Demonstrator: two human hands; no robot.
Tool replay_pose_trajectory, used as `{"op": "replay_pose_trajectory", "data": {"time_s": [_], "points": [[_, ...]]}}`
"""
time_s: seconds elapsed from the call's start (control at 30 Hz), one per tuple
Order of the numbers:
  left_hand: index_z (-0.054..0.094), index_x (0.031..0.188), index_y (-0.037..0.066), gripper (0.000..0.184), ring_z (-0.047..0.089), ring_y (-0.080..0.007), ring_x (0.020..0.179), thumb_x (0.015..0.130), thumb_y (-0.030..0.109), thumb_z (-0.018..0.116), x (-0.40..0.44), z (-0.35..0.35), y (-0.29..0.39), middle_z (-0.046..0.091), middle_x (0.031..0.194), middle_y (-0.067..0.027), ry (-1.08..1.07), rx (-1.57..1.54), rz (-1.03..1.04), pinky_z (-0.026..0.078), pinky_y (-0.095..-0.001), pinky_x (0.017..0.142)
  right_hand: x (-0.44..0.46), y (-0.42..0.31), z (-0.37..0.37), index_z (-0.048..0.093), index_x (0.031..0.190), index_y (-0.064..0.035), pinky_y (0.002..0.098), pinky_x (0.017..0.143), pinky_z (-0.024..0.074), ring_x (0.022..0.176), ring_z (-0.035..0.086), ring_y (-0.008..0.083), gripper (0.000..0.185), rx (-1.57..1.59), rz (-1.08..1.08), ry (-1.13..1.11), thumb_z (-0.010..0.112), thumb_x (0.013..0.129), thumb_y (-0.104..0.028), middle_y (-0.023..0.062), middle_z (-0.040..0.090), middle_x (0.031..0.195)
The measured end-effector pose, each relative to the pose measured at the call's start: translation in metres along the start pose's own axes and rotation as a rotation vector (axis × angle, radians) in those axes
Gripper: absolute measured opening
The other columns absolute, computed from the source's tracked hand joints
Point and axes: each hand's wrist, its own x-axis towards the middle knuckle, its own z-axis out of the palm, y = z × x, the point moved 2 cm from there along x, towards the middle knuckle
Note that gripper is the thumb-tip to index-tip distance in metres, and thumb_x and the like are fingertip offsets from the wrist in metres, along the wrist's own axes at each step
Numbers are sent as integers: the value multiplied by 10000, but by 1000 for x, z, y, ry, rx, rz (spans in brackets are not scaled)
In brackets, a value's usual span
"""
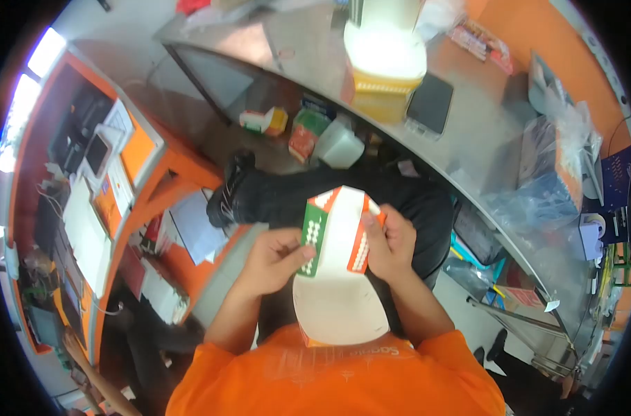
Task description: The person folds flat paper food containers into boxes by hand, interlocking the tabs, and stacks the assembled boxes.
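Observation:
Between my hands is a paper food box [343, 232], held over my lap. Its inside is plain white, with a green printed wall on the left and orange printed walls on the right. The wide lid flap [342, 308] hangs open toward my shirt. My left hand [279, 256] pinches the green wall, thumb on its printed face. My right hand [393, 243] grips the orange wall, thumb at its upper edge and fingers curled behind.
Ahead, a metal table [315, 52] carries a yellow and white box stack [385, 59], a dark phone [431, 104] and a plastic-wrapped carton [548, 166]. Cartons [263, 121] lie beneath it. An orange desk [138, 149] stands left; other people's limbs show at the lower corners.

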Motion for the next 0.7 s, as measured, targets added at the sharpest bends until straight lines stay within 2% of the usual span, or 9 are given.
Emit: {"op": "replay_pose_trajectory", "data": {"time_s": [0.03,0.1,0.3,0.33,0.37,0.43,0.5,0.57,0.7], "points": [[723,1160,-63,193,668,-73,958,1057,98,695,1,3,12,763,1059,-42,-28,22,-21,540,-256,820,1,1,0,666,845,-32,263,482,387,504,540,39,282,18,-17,22,710,1054,-217,8,580,572],[773,1058,-36,198,637,-38,803,1024,159,757,9,10,31,732,867,15,-82,171,74,505,-241,675,4,-5,-1,664,851,-28,274,482,392,506,549,45,278,22,-36,41,721,1045,-219,17,579,575],[801,1048,-36,124,631,-33,788,962,53,807,15,-10,20,768,875,-9,22,360,-25,496,-233,659,17,-6,0,679,886,-28,294,490,423,502,592,100,231,-51,-39,-59,762,1010,-204,28,612,588],[806,1041,-35,113,635,-39,794,965,49,801,16,-13,26,767,880,-6,35,417,-84,501,-236,671,21,-10,-1,688,971,-16,295,499,438,517,605,146,205,-102,3,-63,784,985,-197,41,651,677],[805,1034,-34,114,635,-36,785,966,57,799,17,-16,26,771,866,-10,84,433,-46,501,-232,668,20,-12,-6,683,1069,-8,321,624,507,717,673,206,259,-90,48,-33,807,959,-206,102,698,943],[804,1020,-31,117,635,-31,767,968,74,797,21,-19,21,780,839,-19,178,455,33,502,-224,662,20,-31,-21,685,1164,-16,366,785,538,932,670,284,400,-296,-330,165,838,924,-296,144,650,1200],[809,1006,-35,111,646,-39,773,956,64,803,22,-29,22,776,836,-19,226,442,53,512,-234,671,17,-60,-27,698,1222,-42,400,892,528,1072,639,326,518,-167,-540,-253,851,893,-412,153,614,1293],[801,970,-39,107,614,-34,739,951,66,808,33,-25,41,747,793,-2,259,351,137,484,-235,634,-8,-73,-14,674,1318,-65,391,777,563,946,698,291,622,-249,-571,-629,803,901,-509,111,647,1281],[772,938,-38,95,530,-15,678,901,35,821,75,-17,99,688,740,15,233,663,443,396,-234,564,-6,-101,-11,657,1368,-83,319,642,566,789,714,209,571,-530,-721,-606,786,909,-396,89,690,1270]]}}
